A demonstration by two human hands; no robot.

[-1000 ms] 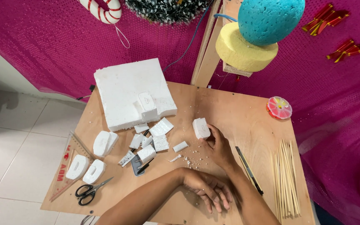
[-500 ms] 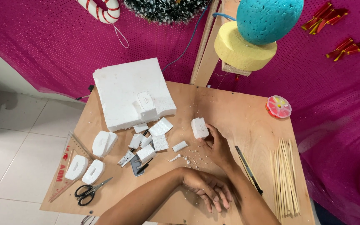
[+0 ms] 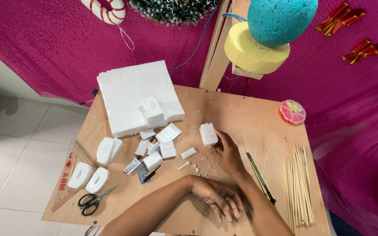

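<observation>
Right hand [image 3: 227, 153] reaching up the wooden table [image 3: 241, 113], fingertips on a small white foam block [image 3: 208, 133] with rounded corners, standing near the middle of the board. Left hand [image 3: 215, 196] flat on the wood, fingers spread, holding nothing. White crumbs [image 3: 197, 167] scattered just beside the block. Further left, cut foam pieces [image 3: 160, 144], a large foam slab [image 3: 138, 96], scissors [image 3: 93, 201] and a triangle ruler [image 3: 68, 175]. To the right, a black pen [image 3: 261, 177], wooden skewers [image 3: 298, 185].
</observation>
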